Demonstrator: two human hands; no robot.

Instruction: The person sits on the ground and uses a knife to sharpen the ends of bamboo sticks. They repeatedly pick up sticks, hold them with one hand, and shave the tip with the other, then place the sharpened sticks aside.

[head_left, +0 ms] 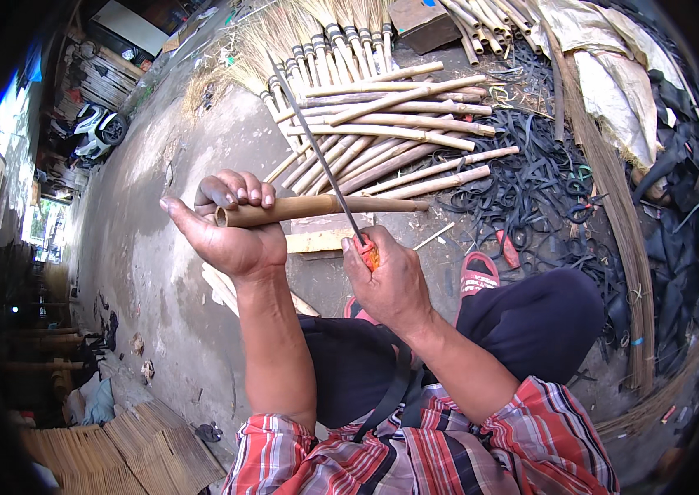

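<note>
My left hand [238,243] is closed round the hollow left end of a bamboo stick [308,209], which lies level in front of me and tapers to the right. A long, narrow knife [313,136] is gripped in my right hand [399,285], with its orange-red wrapped handle showing by my thumb. The blade points up and to the left. It crosses the bamboo right of its middle; whether the edge touches the cane I cannot tell. Below the stick sits a pale wooden block [316,241] on the floor.
Loose bamboo sticks [403,120] are heaped ahead, with several straw brooms [341,41] behind them. Black rubber strips [506,181] tangle on the right beside a long bundle of thin sticks [613,223]. My pink sandal [479,275] rests near the strips. Flattened cardboard [131,454] lies at lower left.
</note>
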